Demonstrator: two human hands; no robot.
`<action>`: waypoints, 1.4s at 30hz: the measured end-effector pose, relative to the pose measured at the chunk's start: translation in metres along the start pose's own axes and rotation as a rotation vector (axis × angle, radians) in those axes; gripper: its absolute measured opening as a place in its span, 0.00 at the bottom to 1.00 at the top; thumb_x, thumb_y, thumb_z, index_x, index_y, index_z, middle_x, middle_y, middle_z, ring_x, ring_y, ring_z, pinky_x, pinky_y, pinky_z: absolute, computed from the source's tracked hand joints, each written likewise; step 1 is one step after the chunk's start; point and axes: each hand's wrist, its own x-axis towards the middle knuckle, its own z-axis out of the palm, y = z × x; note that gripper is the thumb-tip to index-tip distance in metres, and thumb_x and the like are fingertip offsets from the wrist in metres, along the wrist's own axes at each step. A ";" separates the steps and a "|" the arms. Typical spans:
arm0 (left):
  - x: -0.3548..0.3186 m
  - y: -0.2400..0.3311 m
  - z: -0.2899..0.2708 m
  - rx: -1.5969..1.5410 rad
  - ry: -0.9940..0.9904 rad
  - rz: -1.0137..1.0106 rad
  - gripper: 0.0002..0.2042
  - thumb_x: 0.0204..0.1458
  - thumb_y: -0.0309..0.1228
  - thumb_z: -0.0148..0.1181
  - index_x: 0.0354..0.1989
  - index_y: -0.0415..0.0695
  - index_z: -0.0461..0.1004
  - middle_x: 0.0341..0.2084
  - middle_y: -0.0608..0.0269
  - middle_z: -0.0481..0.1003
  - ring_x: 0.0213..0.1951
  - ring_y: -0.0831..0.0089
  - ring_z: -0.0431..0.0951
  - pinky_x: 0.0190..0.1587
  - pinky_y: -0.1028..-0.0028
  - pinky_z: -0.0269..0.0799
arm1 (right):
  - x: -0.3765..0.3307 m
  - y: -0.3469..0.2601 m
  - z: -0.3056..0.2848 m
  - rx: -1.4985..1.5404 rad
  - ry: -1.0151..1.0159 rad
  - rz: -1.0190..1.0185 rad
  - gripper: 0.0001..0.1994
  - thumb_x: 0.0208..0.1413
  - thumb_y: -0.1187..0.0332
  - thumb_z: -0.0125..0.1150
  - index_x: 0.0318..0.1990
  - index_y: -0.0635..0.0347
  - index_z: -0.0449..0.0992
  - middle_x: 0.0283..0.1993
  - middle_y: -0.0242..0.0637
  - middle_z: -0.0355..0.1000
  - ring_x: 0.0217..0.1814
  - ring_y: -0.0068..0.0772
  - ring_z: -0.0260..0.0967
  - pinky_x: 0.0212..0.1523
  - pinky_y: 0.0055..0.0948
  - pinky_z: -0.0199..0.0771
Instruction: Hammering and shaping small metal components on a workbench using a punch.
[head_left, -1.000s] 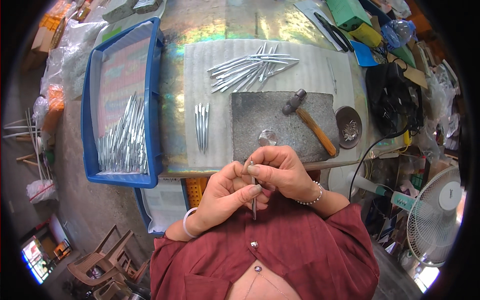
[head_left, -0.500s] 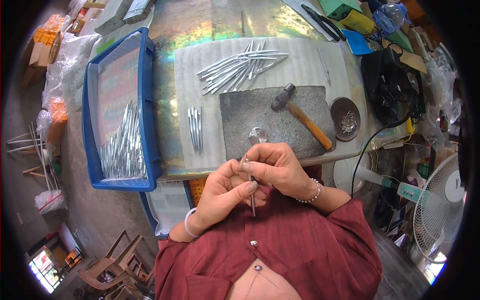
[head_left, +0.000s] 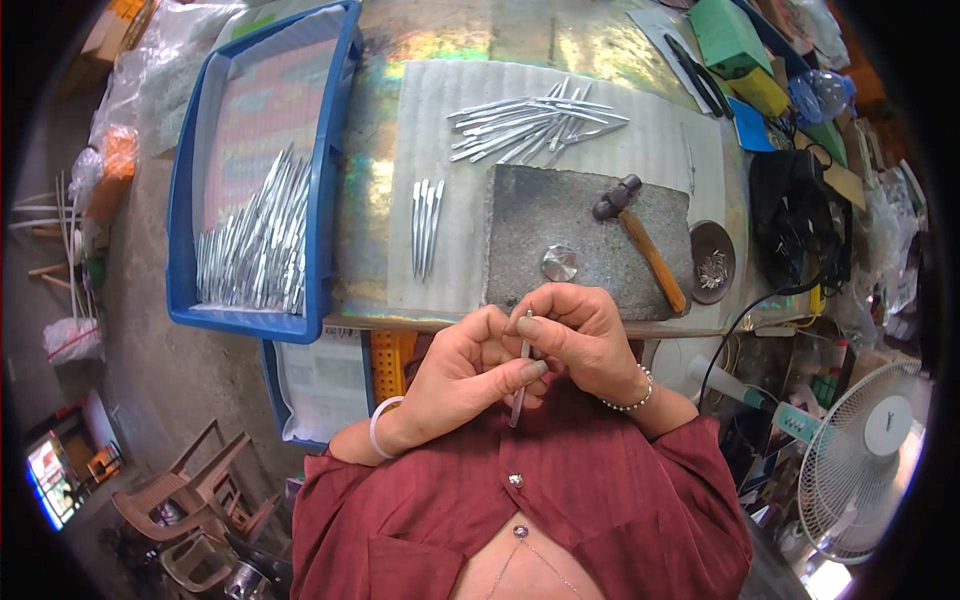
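Left hand [head_left: 462, 375] and right hand [head_left: 580, 335] both pinch one thin metal strip [head_left: 521, 375], held upright between their fingertips, close to the chest, just below the stone block [head_left: 585, 235] with its hammer [head_left: 640, 240].

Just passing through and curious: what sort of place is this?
Likely a small metalcraft workshop. Both hands hold a thin metal strip over a stone block with a hammer, and a blue tray holds similar silvery pieces.

head cam | single fisheye view | looks steeply down, close over hands [head_left: 520, 355] | workbench [head_left: 400, 180] beyond
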 end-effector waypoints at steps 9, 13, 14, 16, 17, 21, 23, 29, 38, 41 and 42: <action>-0.006 -0.002 -0.012 -0.066 -0.001 0.010 0.07 0.58 0.24 0.52 0.41 0.38 0.62 0.36 0.55 0.76 0.33 0.75 0.79 0.33 0.80 0.75 | 0.009 0.004 0.008 -0.012 0.028 0.104 0.07 0.58 0.69 0.58 0.35 0.64 0.74 0.25 0.23 0.68 0.23 0.08 0.58 0.20 0.12 0.55; -0.006 -0.003 -0.017 -0.086 0.000 0.018 0.07 0.58 0.23 0.51 0.41 0.38 0.62 0.36 0.55 0.76 0.34 0.76 0.78 0.34 0.80 0.75 | 0.013 0.006 0.013 -0.042 0.051 0.095 0.06 0.58 0.70 0.57 0.34 0.65 0.72 0.25 0.25 0.68 0.23 0.10 0.61 0.20 0.13 0.59; -0.006 -0.002 -0.018 -0.090 0.000 0.018 0.07 0.58 0.23 0.51 0.41 0.38 0.62 0.36 0.55 0.76 0.34 0.76 0.78 0.34 0.80 0.75 | 0.014 0.006 0.014 -0.036 0.056 0.090 0.06 0.59 0.71 0.57 0.34 0.65 0.72 0.25 0.26 0.69 0.22 0.11 0.62 0.20 0.13 0.60; -0.006 -0.001 -0.019 -0.098 0.013 0.013 0.07 0.58 0.23 0.51 0.42 0.38 0.62 0.35 0.56 0.76 0.35 0.76 0.78 0.35 0.80 0.75 | 0.016 0.004 0.016 -0.008 0.040 0.098 0.06 0.59 0.71 0.56 0.35 0.66 0.71 0.25 0.28 0.69 0.22 0.13 0.63 0.20 0.13 0.62; -0.006 0.000 -0.019 -0.098 0.011 0.014 0.07 0.58 0.23 0.51 0.42 0.38 0.62 0.35 0.56 0.76 0.35 0.76 0.78 0.35 0.80 0.75 | 0.016 0.002 0.017 0.022 0.023 0.102 0.05 0.59 0.72 0.55 0.35 0.66 0.71 0.25 0.30 0.69 0.21 0.14 0.64 0.20 0.13 0.63; -0.006 -0.002 -0.031 -0.095 -0.002 0.026 0.07 0.59 0.24 0.51 0.42 0.37 0.63 0.34 0.55 0.76 0.33 0.74 0.78 0.35 0.78 0.76 | 0.020 0.002 0.017 0.003 0.021 0.092 0.05 0.59 0.73 0.55 0.37 0.66 0.71 0.24 0.32 0.70 0.19 0.15 0.65 0.19 0.12 0.63; -0.007 -0.001 -0.038 -0.104 -0.015 0.036 0.07 0.58 0.24 0.51 0.43 0.37 0.63 0.34 0.54 0.76 0.33 0.73 0.79 0.35 0.77 0.76 | 0.020 0.007 0.010 -0.028 0.091 -0.018 0.05 0.59 0.74 0.54 0.39 0.67 0.71 0.25 0.35 0.71 0.20 0.15 0.66 0.20 0.12 0.64; -0.010 0.001 -0.054 -0.706 0.111 0.339 0.11 0.57 0.26 0.53 0.47 0.36 0.66 0.30 0.52 0.75 0.27 0.67 0.78 0.28 0.74 0.76 | 0.023 0.007 0.020 -0.046 0.053 -0.092 0.06 0.56 0.79 0.54 0.42 0.67 0.71 0.30 0.41 0.75 0.19 0.16 0.66 0.19 0.14 0.63; -0.002 0.043 -0.060 0.368 0.675 0.518 0.06 0.56 0.25 0.55 0.38 0.35 0.73 0.25 0.67 0.72 0.25 0.82 0.70 0.29 0.82 0.65 | 0.011 -0.011 -0.010 -0.803 0.091 -0.343 0.14 0.50 0.76 0.61 0.46 0.63 0.71 0.34 0.38 0.75 0.28 0.25 0.74 0.29 0.22 0.74; 0.019 0.045 -0.082 0.805 0.740 0.386 0.07 0.55 0.25 0.56 0.39 0.34 0.73 0.23 0.65 0.72 0.23 0.82 0.69 0.27 0.81 0.65 | -0.007 -0.029 -0.030 -0.857 0.303 -0.379 0.11 0.51 0.77 0.60 0.43 0.65 0.73 0.34 0.38 0.74 0.30 0.24 0.73 0.31 0.21 0.72; 0.028 0.043 -0.090 0.948 0.762 0.408 0.08 0.52 0.25 0.58 0.39 0.35 0.72 0.21 0.58 0.73 0.22 0.76 0.72 0.25 0.76 0.66 | -0.009 -0.030 -0.036 -0.887 0.390 -0.426 0.11 0.51 0.78 0.60 0.42 0.66 0.73 0.34 0.38 0.74 0.29 0.24 0.72 0.30 0.20 0.71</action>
